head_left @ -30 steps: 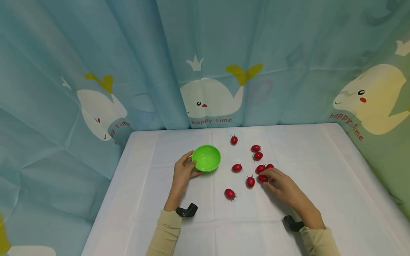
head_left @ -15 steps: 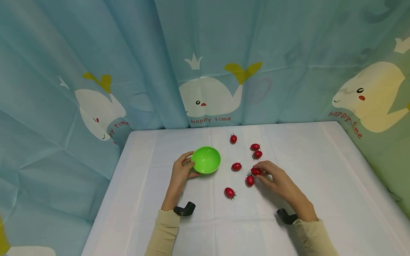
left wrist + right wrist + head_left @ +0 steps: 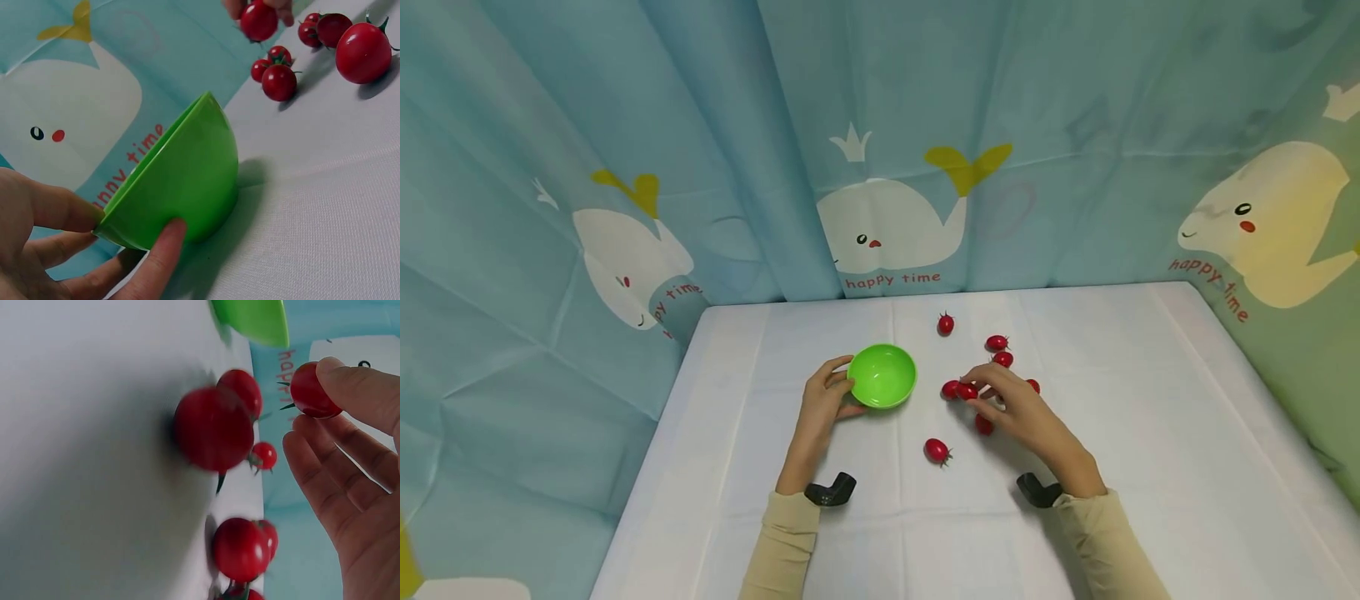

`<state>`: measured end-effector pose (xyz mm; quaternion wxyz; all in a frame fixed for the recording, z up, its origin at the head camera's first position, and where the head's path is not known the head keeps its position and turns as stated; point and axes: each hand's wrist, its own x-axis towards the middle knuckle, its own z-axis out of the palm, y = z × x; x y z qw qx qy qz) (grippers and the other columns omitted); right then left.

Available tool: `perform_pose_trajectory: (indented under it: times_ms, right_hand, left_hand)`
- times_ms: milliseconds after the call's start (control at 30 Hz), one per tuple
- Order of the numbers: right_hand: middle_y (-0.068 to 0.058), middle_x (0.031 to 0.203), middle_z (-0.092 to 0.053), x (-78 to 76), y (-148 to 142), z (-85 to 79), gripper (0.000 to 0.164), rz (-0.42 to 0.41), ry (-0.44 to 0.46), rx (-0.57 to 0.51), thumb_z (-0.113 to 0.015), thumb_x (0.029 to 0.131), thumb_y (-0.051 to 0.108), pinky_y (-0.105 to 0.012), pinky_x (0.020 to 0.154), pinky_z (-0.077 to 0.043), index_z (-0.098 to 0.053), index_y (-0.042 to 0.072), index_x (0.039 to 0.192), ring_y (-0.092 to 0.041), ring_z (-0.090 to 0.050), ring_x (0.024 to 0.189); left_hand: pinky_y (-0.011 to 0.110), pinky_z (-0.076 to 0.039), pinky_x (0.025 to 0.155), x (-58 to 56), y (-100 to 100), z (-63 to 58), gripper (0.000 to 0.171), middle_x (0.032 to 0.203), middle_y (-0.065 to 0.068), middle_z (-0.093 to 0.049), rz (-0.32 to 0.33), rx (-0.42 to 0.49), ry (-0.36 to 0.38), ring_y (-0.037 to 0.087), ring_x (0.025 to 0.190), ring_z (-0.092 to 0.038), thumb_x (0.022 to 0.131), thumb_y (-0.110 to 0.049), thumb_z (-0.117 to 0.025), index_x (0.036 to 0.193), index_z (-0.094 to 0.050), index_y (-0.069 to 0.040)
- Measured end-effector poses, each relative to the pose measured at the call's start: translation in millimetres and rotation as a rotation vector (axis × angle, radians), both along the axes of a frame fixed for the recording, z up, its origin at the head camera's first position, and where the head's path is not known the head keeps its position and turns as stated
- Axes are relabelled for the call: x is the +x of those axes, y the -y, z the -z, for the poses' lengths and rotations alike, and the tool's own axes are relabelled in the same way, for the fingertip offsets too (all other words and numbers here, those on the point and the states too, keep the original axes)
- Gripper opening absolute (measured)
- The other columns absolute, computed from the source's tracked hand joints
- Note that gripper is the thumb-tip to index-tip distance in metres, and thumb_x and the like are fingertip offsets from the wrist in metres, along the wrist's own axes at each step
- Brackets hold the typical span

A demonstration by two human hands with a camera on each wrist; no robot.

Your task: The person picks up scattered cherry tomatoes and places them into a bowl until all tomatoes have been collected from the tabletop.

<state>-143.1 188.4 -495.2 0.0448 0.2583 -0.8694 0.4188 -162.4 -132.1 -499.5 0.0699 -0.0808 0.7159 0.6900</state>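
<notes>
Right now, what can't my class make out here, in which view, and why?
- Head view: part of the rightmost glossy red tomato, behind the bare right hand.
- Left wrist view: most of that hand, cut off by top edge.
- Right wrist view: part of the round green bowl, likewise cut off.
</notes>
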Motion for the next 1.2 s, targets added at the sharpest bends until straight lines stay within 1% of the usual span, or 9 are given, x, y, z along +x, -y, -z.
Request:
perform_pose_trajectory:
  times_ms: [67, 200, 333, 433, 467, 667, 833, 967, 1200]
  right_hand:
    - [-0.003, 0.118, -0.071, -2.3, 6.2, -2.8, 0.037, -0.02, -0.006, -0.027, -0.079, 0.088, -0.003, -0.036, 0.089, -0.065, -0.069, 0.009, 0.121, -0.019, -0.067, 0.109]
    - [-0.003, 0.116, -0.071, -6.5, 19.7, -6.6, 0.036, -0.056, -0.016, -0.062, -0.08, 0.087, -0.003, -0.037, 0.09, -0.065, -0.069, 0.009, 0.119, -0.019, -0.067, 0.108]
    - [-0.001, 0.118, -0.07, -11.0, 33.5, -7.0, 0.037, -0.066, -0.007, -0.055, -0.081, 0.088, -0.001, -0.033, 0.09, -0.065, -0.069, 0.012, 0.12, -0.015, -0.069, 0.103]
    - [-0.002, 0.119, -0.07, -15.0, 42.6, -7.0, 0.036, -0.073, 0.01, -0.061, -0.08, 0.088, -0.001, -0.032, 0.089, -0.065, -0.069, 0.012, 0.12, -0.016, -0.069, 0.1]
    - [-0.002, 0.119, -0.07, -16.4, 45.5, -7.2, 0.035, -0.078, 0.015, -0.067, -0.08, 0.088, -0.001, -0.033, 0.088, -0.065, -0.07, 0.012, 0.119, -0.016, -0.07, 0.101]
    - [-0.006, 0.118, -0.07, -25.5, 60.4, -8.7, 0.032, -0.13, -0.041, -0.068, -0.078, 0.091, 0.0, -0.036, 0.087, -0.065, -0.069, 0.009, 0.12, -0.021, -0.067, 0.104]
    - [-0.004, 0.118, -0.07, -30.7, 72.6, -11.3, 0.03, -0.16, -0.039, -0.07, -0.078, 0.092, 0.002, -0.04, 0.094, -0.062, -0.069, 0.008, 0.12, -0.02, -0.066, 0.109]
    - [-0.005, 0.117, -0.07, -32.2, 82.5, -9.4, 0.03, -0.151, -0.04, -0.046, -0.078, 0.091, 0.001, -0.041, 0.098, -0.061, -0.069, 0.008, 0.118, -0.021, -0.066, 0.107]
    - [-0.006, 0.116, -0.071, -35.3, 97.7, -7.4, 0.029, -0.129, -0.06, -0.037, -0.079, 0.091, 0.002, -0.045, 0.096, -0.061, -0.07, 0.008, 0.117, -0.023, -0.068, 0.104]
  left_hand:
    - [0.042, -0.067, 0.081, 0.1, 0.2, -0.7, 0.048, 0.14, 0.027, -0.061, 0.003, 0.002, -0.001, 0.041, 0.122, -0.067, 0.102, -0.002, -0.052, 0.15, -0.053, -0.007]
    - [0.044, -0.067, 0.081, 1.9, 0.3, -2.1, 0.048, 0.141, 0.029, -0.06, 0.005, 0.012, 0.004, 0.042, 0.124, -0.065, 0.103, -0.003, -0.05, 0.151, -0.052, -0.005]
    - [0.045, -0.067, 0.083, 2.9, 1.4, -1.8, 0.048, 0.142, 0.029, -0.059, 0.0, 0.027, 0.019, 0.043, 0.126, -0.063, 0.104, -0.002, -0.05, 0.151, -0.052, -0.005]
    - [0.046, -0.067, 0.084, 2.3, 1.8, -1.1, 0.048, 0.142, 0.029, -0.059, 0.006, 0.033, 0.015, 0.044, 0.127, -0.063, 0.104, -0.002, -0.05, 0.151, -0.052, -0.006]
    - [0.046, -0.066, 0.085, 2.0, 1.9, -0.9, 0.048, 0.143, 0.029, -0.058, 0.009, 0.033, 0.011, 0.044, 0.128, -0.062, 0.104, -0.003, -0.05, 0.151, -0.052, -0.006]
    - [0.046, -0.067, 0.084, 0.9, 1.2, -0.7, 0.047, 0.142, 0.029, -0.059, 0.004, 0.033, 0.014, 0.042, 0.126, -0.063, 0.103, -0.003, -0.051, 0.15, -0.053, -0.006]
    - [0.046, -0.067, 0.083, 0.1, 0.0, 0.7, 0.047, 0.141, 0.029, -0.06, 0.002, 0.047, 0.02, 0.039, 0.123, -0.064, 0.103, -0.002, -0.051, 0.149, -0.054, -0.006]
    - [0.046, -0.067, 0.083, -0.1, -1.3, 1.9, 0.047, 0.141, 0.029, -0.061, 0.009, 0.059, 0.022, 0.039, 0.122, -0.065, 0.103, -0.001, -0.051, 0.149, -0.054, -0.006]
    - [0.043, -0.067, 0.082, 1.6, 0.5, 0.2, 0.047, 0.14, 0.028, -0.062, -0.003, 0.054, 0.024, 0.037, 0.121, -0.066, 0.103, -0.001, -0.051, 0.149, -0.054, -0.006]
